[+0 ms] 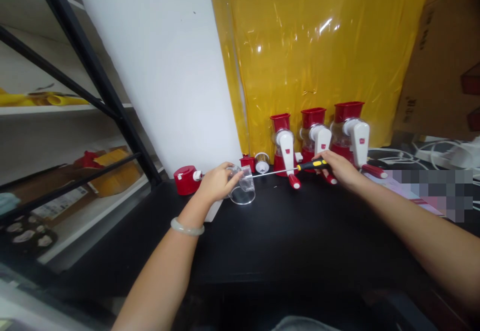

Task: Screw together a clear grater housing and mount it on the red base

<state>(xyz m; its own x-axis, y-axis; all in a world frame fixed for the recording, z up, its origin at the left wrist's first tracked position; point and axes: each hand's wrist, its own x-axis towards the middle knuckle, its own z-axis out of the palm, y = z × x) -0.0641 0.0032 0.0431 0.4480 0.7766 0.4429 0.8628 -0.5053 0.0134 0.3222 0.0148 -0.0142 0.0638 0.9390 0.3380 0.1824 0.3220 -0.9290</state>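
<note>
My left hand (220, 182), with a pale bangle on its wrist, is closed on a clear plastic housing (243, 194) at the centre of the black table. My right hand (335, 167) grips the black and yellow handle of a screwdriver (313, 164). Its long metal shaft points left, and the tip is at the clear housing; whether it touches a screw cannot be made out. A red base (186, 181) with a white fitting lies left of my left hand. Behind the housing are a metal grater drum (262, 162) and a small red part (247, 162).
Three red and white hand-crank graters (287, 146) stand along the back, before a yellow plastic sheet (318, 46). White cables (401, 157) and a pink sheet (408, 191) lie at the right. A black-framed shelf (120, 116) borders the black table (262, 251) on the left.
</note>
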